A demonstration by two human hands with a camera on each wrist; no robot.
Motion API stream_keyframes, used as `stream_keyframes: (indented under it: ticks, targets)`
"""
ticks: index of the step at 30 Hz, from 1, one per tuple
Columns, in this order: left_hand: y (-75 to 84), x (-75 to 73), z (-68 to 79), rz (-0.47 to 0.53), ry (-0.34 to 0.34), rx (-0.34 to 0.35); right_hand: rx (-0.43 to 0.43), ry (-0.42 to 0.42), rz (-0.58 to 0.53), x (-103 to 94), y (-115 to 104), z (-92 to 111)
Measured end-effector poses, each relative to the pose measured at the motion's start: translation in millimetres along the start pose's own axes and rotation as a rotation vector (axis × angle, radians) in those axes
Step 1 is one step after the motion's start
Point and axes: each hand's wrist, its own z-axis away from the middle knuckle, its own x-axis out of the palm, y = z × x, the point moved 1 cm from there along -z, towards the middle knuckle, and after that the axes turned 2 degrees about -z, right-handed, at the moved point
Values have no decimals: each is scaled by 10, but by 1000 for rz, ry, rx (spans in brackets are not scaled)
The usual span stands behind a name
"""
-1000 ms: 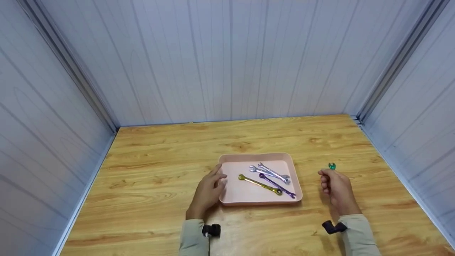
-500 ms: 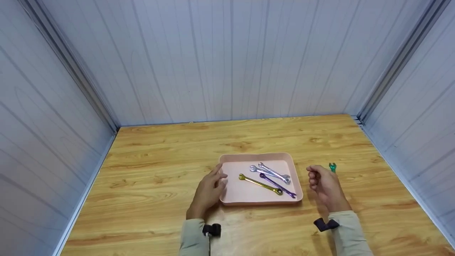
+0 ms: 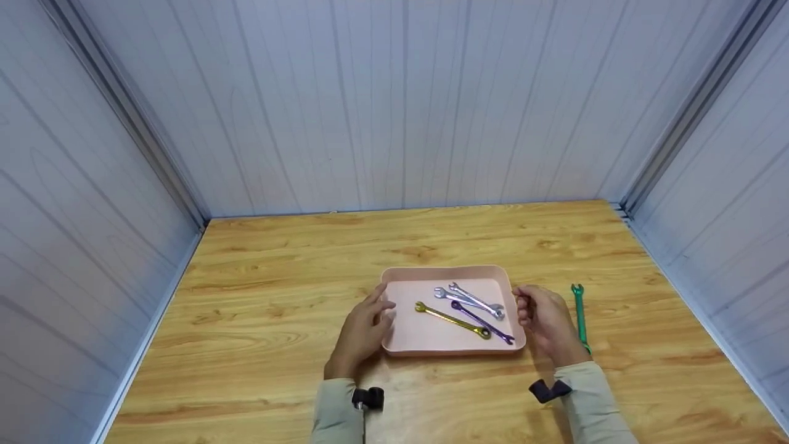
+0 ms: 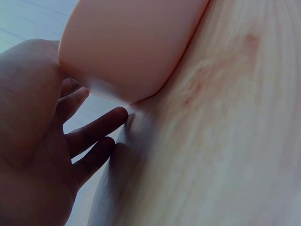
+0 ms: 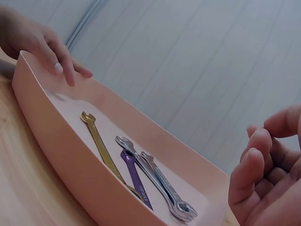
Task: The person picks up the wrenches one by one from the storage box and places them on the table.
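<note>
A pale pink tray (image 3: 453, 353) sits on the table. My left hand (image 3: 357, 333) holds its left wall; in the right wrist view, fingers of that hand (image 5: 40, 44) reach over the rim. Inside lie a gold wrench (image 3: 453, 319), a purple wrench (image 3: 481, 322) and two silver wrenches (image 3: 470, 300), which cross each other. My right hand (image 3: 548, 324) is just right of the tray's right wall. Its fingers are curled, and no object shows between them in the right wrist view. A green wrench (image 3: 580, 314) lies on the table just right of that hand, its lower end partly hidden.
The wood-grain table (image 3: 277, 277) carries the tray and the green wrench. Pale panelled walls stand behind (image 3: 370, 111) and at both sides. Black mounts (image 3: 368, 398) are strapped to both wrists.
My right hand has moved left, away from the green wrench and up to the tray's right side. More of that wrench now shows on the table. My left hand and the tray have stayed put.
</note>
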Motion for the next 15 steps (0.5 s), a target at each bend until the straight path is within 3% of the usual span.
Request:
stream_keyframes:
  ticks: [10,15]
  targets:
    - [-15,8,-17,2,-15,-23,-23,0,-5,118,45,-85]
    - [1,5,-13,9,-20,-38,-8,18,56,183,67,-162]
